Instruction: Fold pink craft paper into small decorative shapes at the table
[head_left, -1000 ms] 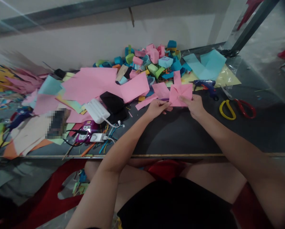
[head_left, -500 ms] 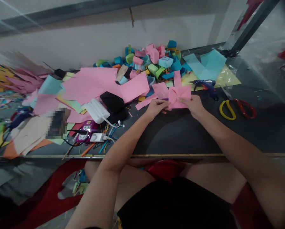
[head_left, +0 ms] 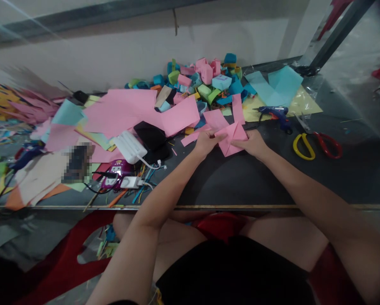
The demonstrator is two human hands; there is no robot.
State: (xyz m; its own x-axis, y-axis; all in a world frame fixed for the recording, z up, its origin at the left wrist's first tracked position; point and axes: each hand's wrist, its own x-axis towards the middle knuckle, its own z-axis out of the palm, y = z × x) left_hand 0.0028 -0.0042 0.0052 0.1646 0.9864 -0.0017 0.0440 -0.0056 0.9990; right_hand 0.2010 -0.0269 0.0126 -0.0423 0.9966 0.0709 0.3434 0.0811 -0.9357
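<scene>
Between my hands is a square of folded pink paper [head_left: 230,146], turned at an angle, with creases meeting near its middle. My left hand [head_left: 206,143] pinches its left corner, thumb on top. On the opposite side, my right hand [head_left: 252,142] grips the right edge, its thumb lying across the folds. Fingers beneath the paper are hidden. Just behind it lie a pink paper strip [head_left: 237,109] and a pink piece [head_left: 215,120].
Behind stands a heap of small coloured paper boxes [head_left: 205,74]. To the right are a blue glue gun [head_left: 277,113] and scissors [head_left: 304,146]. On the left lie pink sheets [head_left: 123,106], a white power bank [head_left: 130,147], a black case [head_left: 150,140] and a purple socket [head_left: 116,173].
The pink folded paper has been turned from lying square to a diagonal angle and has come slightly nearer. Both hands have shifted their hold along its edges.
</scene>
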